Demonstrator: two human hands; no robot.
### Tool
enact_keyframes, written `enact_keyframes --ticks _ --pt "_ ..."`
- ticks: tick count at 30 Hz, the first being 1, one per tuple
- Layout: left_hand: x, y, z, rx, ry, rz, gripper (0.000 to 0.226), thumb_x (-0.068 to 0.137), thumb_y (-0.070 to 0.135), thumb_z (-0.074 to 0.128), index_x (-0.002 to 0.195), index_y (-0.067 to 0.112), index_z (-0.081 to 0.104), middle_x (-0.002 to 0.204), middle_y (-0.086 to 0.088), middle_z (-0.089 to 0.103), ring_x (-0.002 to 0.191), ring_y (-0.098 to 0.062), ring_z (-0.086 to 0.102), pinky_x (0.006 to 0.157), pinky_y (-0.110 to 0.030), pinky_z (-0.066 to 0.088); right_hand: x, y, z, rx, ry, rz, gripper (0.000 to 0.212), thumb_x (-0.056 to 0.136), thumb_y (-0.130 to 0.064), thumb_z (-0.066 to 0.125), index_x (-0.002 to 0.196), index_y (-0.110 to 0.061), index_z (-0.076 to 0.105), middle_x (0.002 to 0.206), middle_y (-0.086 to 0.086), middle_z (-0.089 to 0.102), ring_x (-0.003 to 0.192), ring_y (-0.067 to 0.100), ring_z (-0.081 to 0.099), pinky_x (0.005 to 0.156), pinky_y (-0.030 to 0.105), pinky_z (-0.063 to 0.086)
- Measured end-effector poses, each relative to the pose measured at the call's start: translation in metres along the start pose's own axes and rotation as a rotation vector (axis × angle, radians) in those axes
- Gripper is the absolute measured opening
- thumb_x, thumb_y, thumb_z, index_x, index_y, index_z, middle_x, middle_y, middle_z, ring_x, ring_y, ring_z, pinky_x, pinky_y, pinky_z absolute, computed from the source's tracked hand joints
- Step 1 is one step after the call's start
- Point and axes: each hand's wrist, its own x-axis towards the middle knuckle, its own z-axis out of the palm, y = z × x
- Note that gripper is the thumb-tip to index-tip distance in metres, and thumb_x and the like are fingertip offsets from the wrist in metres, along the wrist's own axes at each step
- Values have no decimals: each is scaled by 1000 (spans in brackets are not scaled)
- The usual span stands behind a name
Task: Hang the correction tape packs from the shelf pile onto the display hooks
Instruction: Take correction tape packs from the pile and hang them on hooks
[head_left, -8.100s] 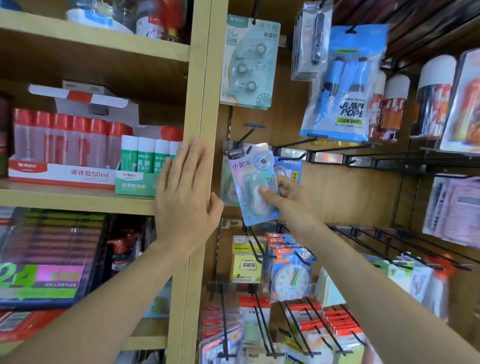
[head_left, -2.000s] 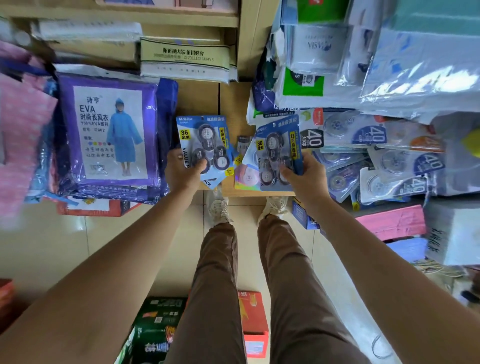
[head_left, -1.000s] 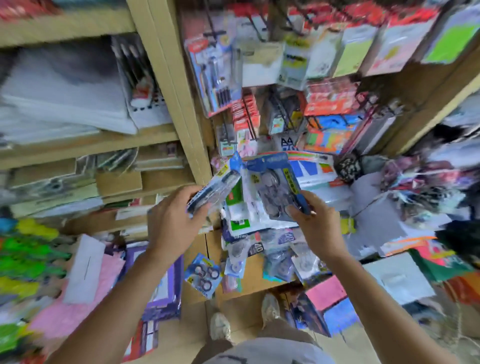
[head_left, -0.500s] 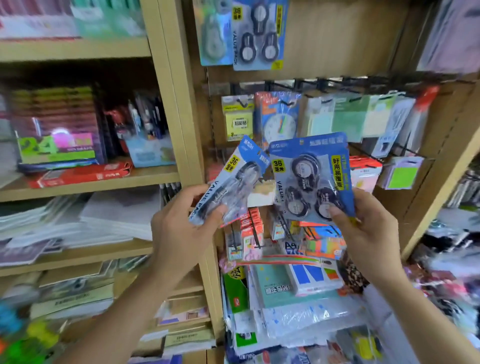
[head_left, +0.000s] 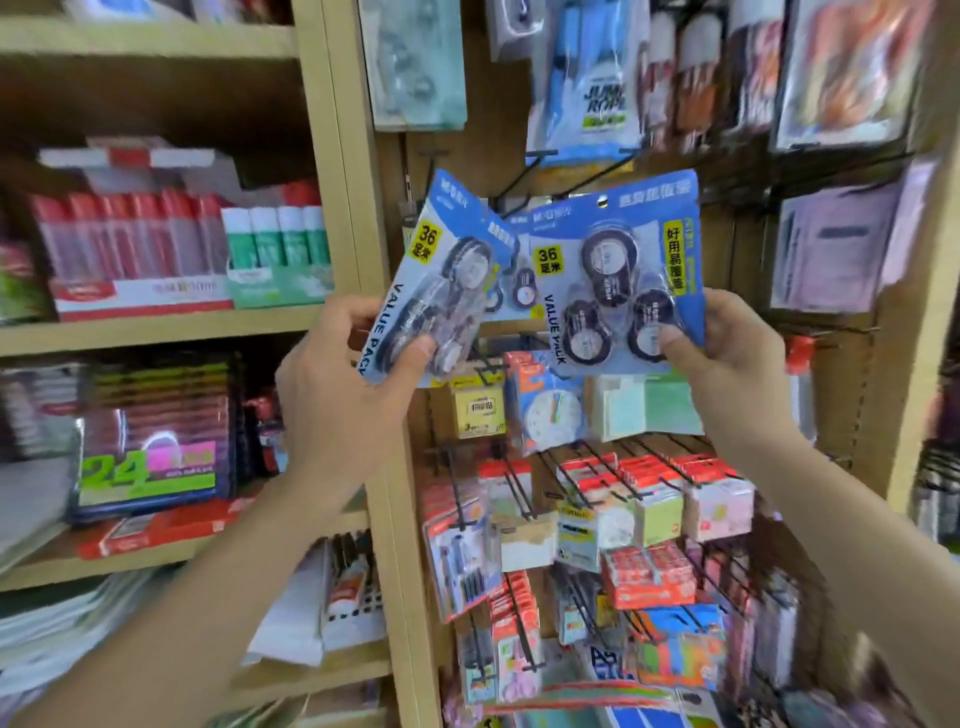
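Observation:
My left hand (head_left: 337, 395) grips a blue correction tape pack (head_left: 441, 280) by its lower edge, the card tilted and turned partly sideways. My right hand (head_left: 727, 348) holds a second blue pack (head_left: 613, 275) with three black tape rollers facing me, its hang hole at the top. Both packs are raised in front of the pegboard, level with a row of black display hooks (head_left: 519, 197). Another blue pack (head_left: 519, 291) hangs behind, between the two held ones. The shelf pile is out of view.
A wooden upright post (head_left: 353, 208) splits the shelves on the left from the pegboard. Glue stick boxes (head_left: 171, 254) fill the left shelf. Sticky notes (head_left: 649, 410), a clock card and red packs hang on lower hooks. A jump rope pack (head_left: 592, 88) hangs above.
The view has tilted up from the pile to the pegboard. Both hands have lifted their packs higher, level with the hook row under the jump rope pack.

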Motion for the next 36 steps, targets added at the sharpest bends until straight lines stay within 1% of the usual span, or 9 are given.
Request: enact_keyframes --ticks 5,11,15,17,19,23,27,32,36 --pt "55 2 11 73 -4 56 32 82 37 79 93 37 49 81 27 58 82 -17 63 76 -38 50 62 -2 7 -48 26 -25 22 93 -9 65 101 -29 60 87 4 64 76 11 54 74 27 45" --pt "86 -14 37 124 11 64 27 83 33 80 98 25 58 86 15 63 82 -21 65 74 -39 50 98 21 23 -166 -40 53 14 91 -10 67 99 -21 64 94 13 69 79 22 60 77 40 51" --pt "95 -34 57 168 0 121 26 86 32 79 99 19 62 89 7 69 80 -26 66 74 -42 51 103 38 39 -179 -73 88 28 91 -3 65 81 -29 60 72 -3 62 59 -5 53 60 19 43" --pt "98 -45 64 237 21 263 25 86 31 78 97 13 63 85 1 70 73 -26 66 64 -38 51 103 48 47 -178 -100 128 19 91 -3 64 88 -21 65 76 0 65 61 -7 55 56 11 42" --pt "106 -55 71 303 64 395 27 86 35 74 94 11 65 80 0 69 65 -23 64 53 -33 48 103 57 54 -156 -113 157 11 92 -3 63 100 -10 67 83 7 68 68 5 58 58 14 44" --pt "119 -72 83 317 137 510 25 87 32 76 88 9 67 73 -1 67 56 -21 60 44 -33 44 99 63 62 -49 -108 151 15 94 1 60 107 -2 65 85 10 67 61 -4 58 56 11 46" --pt "116 -81 88 297 218 596 21 87 24 76 83 6 67 72 -3 66 61 -15 54 54 -26 38 99 67 63 -6 -94 59 18 94 3 60 109 -6 66 91 3 69 72 -8 61 65 8 45" --pt "115 -83 88 268 208 541 22 86 23 77 90 5 65 75 -6 67 68 -13 54 61 -18 31 106 73 71 111 -42 85 19 96 -5 62 105 -20 66 97 3 70 82 6 62 75 19 49" --pt "114 -83 88 271 196 517 27 85 28 78 91 5 66 76 -5 69 64 -17 58 59 -18 30 107 82 81 181 -41 178 17 96 -5 61 111 -13 65 107 19 69 85 15 65 71 25 56"
